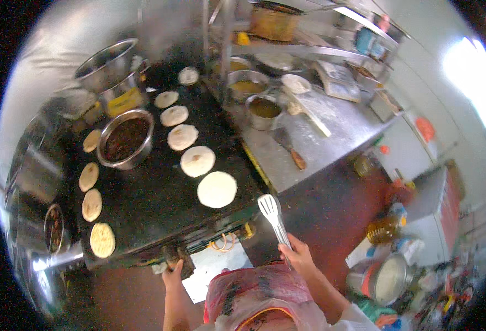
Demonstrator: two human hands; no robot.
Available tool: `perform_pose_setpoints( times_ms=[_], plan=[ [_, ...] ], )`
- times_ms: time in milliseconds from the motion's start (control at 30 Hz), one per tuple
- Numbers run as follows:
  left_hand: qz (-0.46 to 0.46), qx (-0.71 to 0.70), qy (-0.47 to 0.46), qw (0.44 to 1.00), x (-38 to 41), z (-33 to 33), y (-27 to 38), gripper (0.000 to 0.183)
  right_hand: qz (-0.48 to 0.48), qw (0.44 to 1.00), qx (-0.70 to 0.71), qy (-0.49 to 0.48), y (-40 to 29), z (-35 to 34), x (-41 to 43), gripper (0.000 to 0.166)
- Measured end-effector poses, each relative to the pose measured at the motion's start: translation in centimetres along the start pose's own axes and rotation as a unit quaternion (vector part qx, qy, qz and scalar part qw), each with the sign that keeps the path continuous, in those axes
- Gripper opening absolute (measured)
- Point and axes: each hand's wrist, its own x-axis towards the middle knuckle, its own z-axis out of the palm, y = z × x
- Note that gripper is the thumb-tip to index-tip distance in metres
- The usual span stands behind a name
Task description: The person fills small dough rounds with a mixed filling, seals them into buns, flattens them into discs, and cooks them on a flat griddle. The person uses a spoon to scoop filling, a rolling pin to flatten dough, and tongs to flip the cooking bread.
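Metal slotted tongs (277,219) are gripped in my right hand (298,255), their slotted end pointing up beside the front right corner of the black griddle (151,207). My left hand (173,273) is at the griddle's front edge, around or against a dark block-like thing (181,260); the hold is partly hidden. A row of pale flatbreads runs along the griddle's right side, the nearest round (217,189) being the whitest. More browned flatbreads line the left side, with a yellowish one (102,240) nearest. Between the rows stands a steel bowl of dark red-brown food (127,139).
A steel counter (267,165) on the right bears pots (263,111), a rolling pin or pale stick (313,118) and a wooden-handled scraper (296,159). Steel containers (108,66) stand at the back left. A large pot (387,279) and oil bottle (381,229) are at the right.
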Motion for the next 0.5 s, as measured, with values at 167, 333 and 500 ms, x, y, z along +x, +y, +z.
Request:
perform_pose_setpoints(
  times_ms=[167, 333, 500],
  plan=[
    [0.159, 0.023, 0.188, 0.969, -14.6, 0.5, 1.6, 0.054, -0.172, 0.959, -0.198, 0.111, 3.6, -5.7, 1.9, 0.043],
    [0.385, 0.073, 0.11, 0.913, -5.8, 15.1, 16.8, 0.05, -0.15, 0.94, -0.303, 0.04, -7.3, -4.3, 27.8, 0.056],
    [0.359, 0.139, -0.062, 0.921, -16.6, 24.2, 15.3, 0.035, -0.19, 0.957, -0.217, -0.004, 2.8, -7.9, 23.5, 0.049]
  ],
)
